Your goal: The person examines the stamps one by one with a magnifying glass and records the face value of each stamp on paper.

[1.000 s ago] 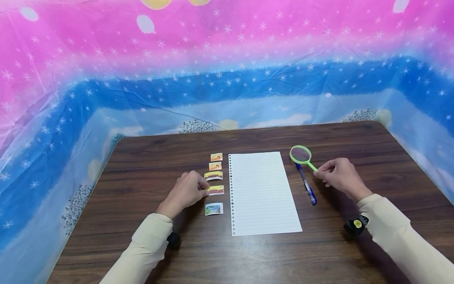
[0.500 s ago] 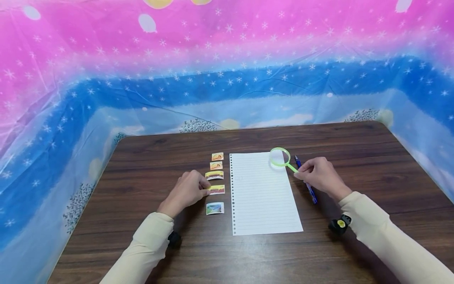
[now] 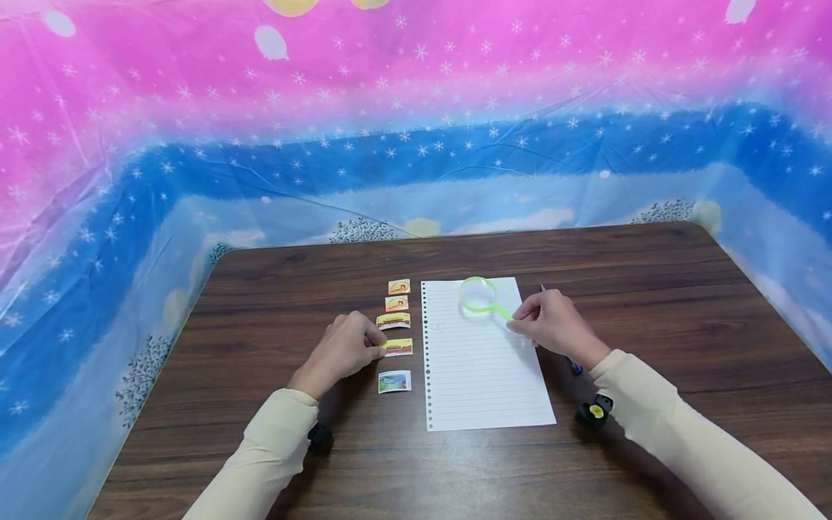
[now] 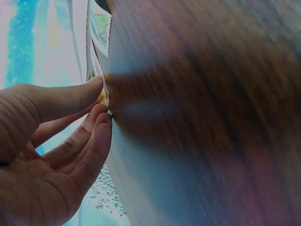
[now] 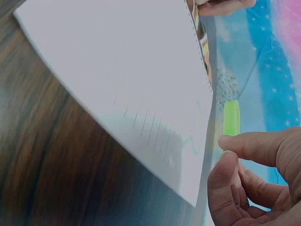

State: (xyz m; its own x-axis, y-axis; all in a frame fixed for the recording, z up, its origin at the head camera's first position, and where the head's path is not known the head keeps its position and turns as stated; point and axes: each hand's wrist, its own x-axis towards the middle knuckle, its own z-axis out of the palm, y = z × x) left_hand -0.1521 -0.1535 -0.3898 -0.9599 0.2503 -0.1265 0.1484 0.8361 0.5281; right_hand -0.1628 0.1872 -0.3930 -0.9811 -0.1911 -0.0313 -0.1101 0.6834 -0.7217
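My left hand [image 3: 343, 352] pinches the left edge of a yellow-and-red postage stamp [image 3: 399, 347] between thumb and fingers, low at the table. This stamp belongs to a column of several stamps, with a blue-green landscape stamp [image 3: 393, 381] nearest me. In the left wrist view, another stamp [image 4: 100, 30] with a toothed edge shows beyond the thumb. My right hand [image 3: 562, 326] grips the handle end of a green magnifying glass [image 3: 479, 295], its lens over the upper part of a lined sheet [image 3: 487, 383]. The handle [image 5: 231, 117] stands out past the right thumb.
A blue pen [image 3: 575, 367] lies right of the sheet, mostly hidden under the right hand. Two small orange stamps [image 3: 398, 287] top the column. Patterned cloth [image 3: 416, 144] rises behind the brown wooden table [image 3: 292, 282].
My right hand has carried the magnifying glass leftward, from beside the pen to over the sheet. The left hand stays at the same stamp.
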